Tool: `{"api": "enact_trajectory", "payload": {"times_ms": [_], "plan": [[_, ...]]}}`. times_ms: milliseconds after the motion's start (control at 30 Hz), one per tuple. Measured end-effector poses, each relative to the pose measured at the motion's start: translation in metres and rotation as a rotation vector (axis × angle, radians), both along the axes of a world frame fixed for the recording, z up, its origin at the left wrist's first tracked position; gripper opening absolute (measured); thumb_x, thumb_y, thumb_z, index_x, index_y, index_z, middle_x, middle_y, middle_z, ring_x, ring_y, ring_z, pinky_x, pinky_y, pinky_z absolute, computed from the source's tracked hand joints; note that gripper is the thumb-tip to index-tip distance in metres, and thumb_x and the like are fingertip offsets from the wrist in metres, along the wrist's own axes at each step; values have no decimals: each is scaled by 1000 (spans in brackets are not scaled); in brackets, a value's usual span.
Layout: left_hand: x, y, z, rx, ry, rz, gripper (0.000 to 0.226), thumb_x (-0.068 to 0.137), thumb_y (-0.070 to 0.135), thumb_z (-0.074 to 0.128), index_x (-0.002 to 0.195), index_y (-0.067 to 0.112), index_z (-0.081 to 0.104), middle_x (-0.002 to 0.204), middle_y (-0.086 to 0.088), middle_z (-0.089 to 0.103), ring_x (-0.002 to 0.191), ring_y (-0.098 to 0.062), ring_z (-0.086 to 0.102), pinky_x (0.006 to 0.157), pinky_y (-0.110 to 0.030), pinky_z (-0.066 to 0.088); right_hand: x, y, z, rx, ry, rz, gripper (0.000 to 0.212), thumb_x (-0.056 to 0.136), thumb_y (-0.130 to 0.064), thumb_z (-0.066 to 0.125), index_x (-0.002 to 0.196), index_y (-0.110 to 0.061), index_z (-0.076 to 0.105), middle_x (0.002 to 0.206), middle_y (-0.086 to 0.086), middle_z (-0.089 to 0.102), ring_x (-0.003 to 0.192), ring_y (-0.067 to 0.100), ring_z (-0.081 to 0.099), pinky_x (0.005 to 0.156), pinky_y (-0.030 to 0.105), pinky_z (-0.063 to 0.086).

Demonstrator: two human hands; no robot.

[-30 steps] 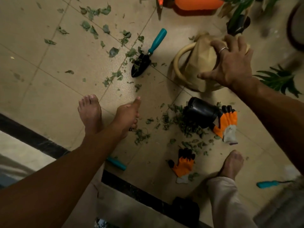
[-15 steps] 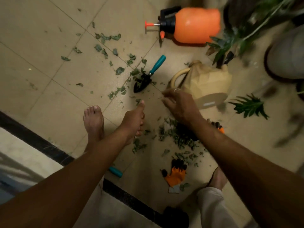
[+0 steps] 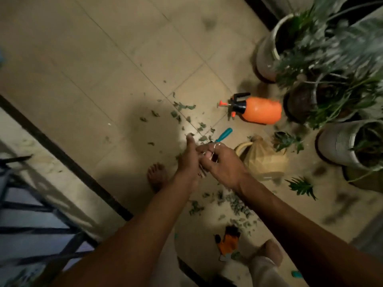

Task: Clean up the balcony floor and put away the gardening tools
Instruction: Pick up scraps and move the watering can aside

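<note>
The two hands meet above the floor [image 3: 124,69]. The left hand [image 3: 187,162] is curled with its thumb up. The right hand [image 3: 221,165] curls its fingers against it. There may be something small between them, but it is too blurry to tell. Green leaf bits [image 3: 238,204] lie on the tiles. The trowel [image 3: 224,134] lies near the orange spray bottle [image 3: 259,109]. An orange glove [image 3: 229,242] lies near the leaf bits.
</note>
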State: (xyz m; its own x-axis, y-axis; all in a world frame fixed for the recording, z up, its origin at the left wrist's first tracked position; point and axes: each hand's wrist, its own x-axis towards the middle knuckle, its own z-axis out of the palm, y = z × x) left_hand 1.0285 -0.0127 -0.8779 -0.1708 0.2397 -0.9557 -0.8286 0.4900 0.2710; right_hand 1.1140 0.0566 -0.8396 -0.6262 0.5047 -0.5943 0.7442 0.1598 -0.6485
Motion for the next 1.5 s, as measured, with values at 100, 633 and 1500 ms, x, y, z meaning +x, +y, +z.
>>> {"api": "enact_trajectory", "payload": {"times_ms": [100,633,1500], "plan": [[-49,-15,46,6,76,-30,76,96,74,36,103,9,75,88,-5,78,76,-14,76,61,-25,54,-47,-10,46,-60,-9,-11,25,91,-30,65,115,-37,71,86,-12,70,81,5,67,79,35,58],[-202,-22,283,22,196,233,81,87,76,52,115,2,69,90,-15,74,90,-31,76,86,-49,62,-208,-4,267,-11,59,220,44,81,-40,76,123,-36,67,96,-12,73,84,3,68,77,33,61],[-449,178,400,426,332,101,35,110,24,44,130,2,63,123,-17,70,114,-26,68,90,-33,57,-455,226,386,-276,373,-164,10,88,-8,69,84,-14,76,69,-1,70,60,7,58,55,23,46]]}}
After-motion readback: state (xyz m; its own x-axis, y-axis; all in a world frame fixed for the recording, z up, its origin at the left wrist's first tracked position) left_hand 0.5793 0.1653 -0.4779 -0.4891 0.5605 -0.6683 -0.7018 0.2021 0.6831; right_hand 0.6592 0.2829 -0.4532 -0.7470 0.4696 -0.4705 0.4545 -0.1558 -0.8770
